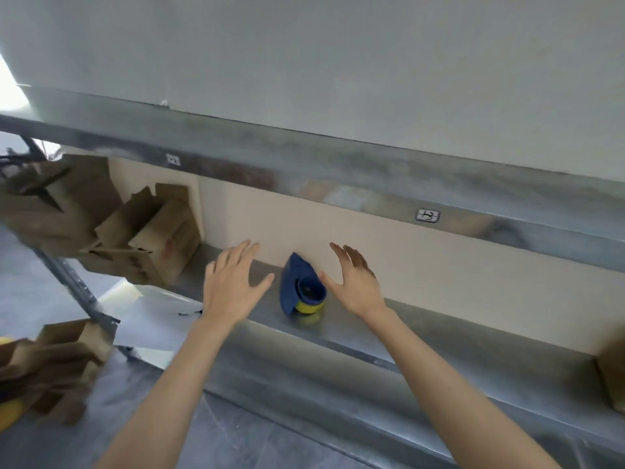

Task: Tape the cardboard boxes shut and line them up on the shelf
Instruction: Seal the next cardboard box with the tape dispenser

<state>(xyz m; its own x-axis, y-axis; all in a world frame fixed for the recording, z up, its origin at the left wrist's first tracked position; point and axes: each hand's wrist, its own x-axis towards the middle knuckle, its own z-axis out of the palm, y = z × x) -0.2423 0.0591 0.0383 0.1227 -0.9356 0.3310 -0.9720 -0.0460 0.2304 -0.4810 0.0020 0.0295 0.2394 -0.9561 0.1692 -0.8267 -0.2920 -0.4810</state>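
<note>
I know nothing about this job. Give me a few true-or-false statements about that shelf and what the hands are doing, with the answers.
1. The blue tape dispenser stands on the shelf between the two hands. True.
2. The right hand grips the dispenser. False: its fingers are straight and curl round nothing.
3. The left hand is open and empty. True.
4. The cardboard boxes at the left are closed flat. False: their flaps stand open.
</note>
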